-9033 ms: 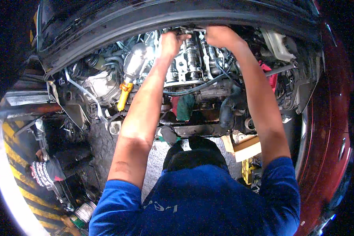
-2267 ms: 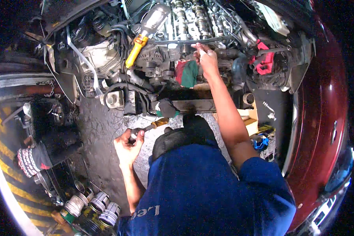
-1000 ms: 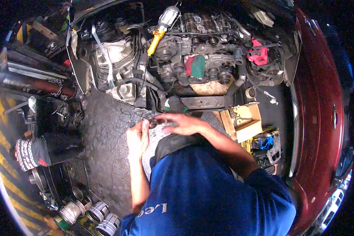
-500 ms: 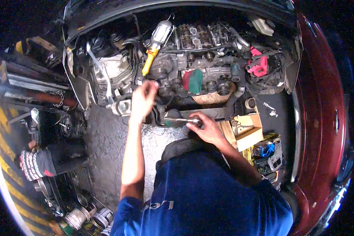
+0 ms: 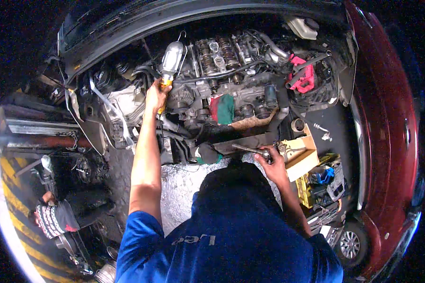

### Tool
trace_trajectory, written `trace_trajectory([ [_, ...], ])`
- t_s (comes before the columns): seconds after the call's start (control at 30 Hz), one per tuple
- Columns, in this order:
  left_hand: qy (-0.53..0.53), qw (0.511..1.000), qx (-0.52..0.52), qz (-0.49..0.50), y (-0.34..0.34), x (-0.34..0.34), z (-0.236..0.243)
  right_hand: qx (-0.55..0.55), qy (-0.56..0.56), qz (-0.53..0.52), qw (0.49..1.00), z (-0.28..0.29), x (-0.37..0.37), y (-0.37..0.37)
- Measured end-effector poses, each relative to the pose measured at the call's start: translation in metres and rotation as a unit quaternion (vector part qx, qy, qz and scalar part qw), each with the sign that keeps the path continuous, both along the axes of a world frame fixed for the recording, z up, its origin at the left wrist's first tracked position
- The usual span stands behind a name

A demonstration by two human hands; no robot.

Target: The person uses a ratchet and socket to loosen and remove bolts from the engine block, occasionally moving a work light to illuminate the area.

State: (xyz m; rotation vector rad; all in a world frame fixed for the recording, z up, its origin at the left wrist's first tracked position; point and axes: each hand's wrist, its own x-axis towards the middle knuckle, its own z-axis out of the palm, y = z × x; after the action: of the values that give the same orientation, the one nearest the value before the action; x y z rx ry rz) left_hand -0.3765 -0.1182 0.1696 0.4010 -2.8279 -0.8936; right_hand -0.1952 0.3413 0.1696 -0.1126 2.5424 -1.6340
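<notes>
My left hand [image 5: 157, 95] grips the yellow handle of a caged work lamp [image 5: 172, 59] at the left of the open engine [image 5: 217, 59], whose camshafts are exposed. My right hand [image 5: 271, 162] is closed on a metal ratchet-like tool [image 5: 243, 148], held over the front edge of the engine bay. A red and green cloth [image 5: 224, 109] lies on the front of the engine. A dark cloth with green edging [image 5: 208, 153] rests on the crossmember, left of the tool.
A cardboard box [image 5: 307, 162] and a yellow toolbox [image 5: 306, 191] sit at right, beside a red car [image 5: 392, 141] and a wheel [image 5: 349, 243]. A person [image 5: 56, 217] is low at left, near a yellow-striped edge [image 5: 14, 188]. A pink item [image 5: 303, 75] lies in the engine bay.
My left hand has moved up from near my waist and taken hold of the lamp. My right hand has carried the tool rightward, toward the cardboard box.
</notes>
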Motion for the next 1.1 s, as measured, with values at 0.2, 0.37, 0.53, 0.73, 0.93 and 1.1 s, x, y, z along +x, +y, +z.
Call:
trace_trajectory([
  [0.2,0.174,0.975,-0.133,-0.033,0.025,0.011,0.006,0.043,-0.031,0.012,0.999,0.000,-0.015,0.000],
  [0.37,0.192,0.976,-0.104,-0.003,0.041,0.015,0.008,0.052,0.026,0.041,0.997,-0.009,-0.027,-0.004],
  [0.53,0.168,0.984,-0.054,0.017,0.035,0.010,0.012,0.040,0.005,0.070,0.997,-0.002,-0.032,-0.012],
  [0.73,0.171,0.984,-0.036,0.028,0.030,0.008,0.000,0.029,-0.003,0.085,0.996,-0.006,-0.032,-0.015],
  [0.93,0.122,0.992,0.023,0.012,0.030,0.009,-0.009,0.038,-0.012,0.076,0.996,-0.006,-0.031,-0.008],
  [1.1,0.147,0.988,-0.034,0.028,0.025,0.017,-0.009,0.051,-0.002,0.070,0.996,-0.003,-0.029,-0.008],
])
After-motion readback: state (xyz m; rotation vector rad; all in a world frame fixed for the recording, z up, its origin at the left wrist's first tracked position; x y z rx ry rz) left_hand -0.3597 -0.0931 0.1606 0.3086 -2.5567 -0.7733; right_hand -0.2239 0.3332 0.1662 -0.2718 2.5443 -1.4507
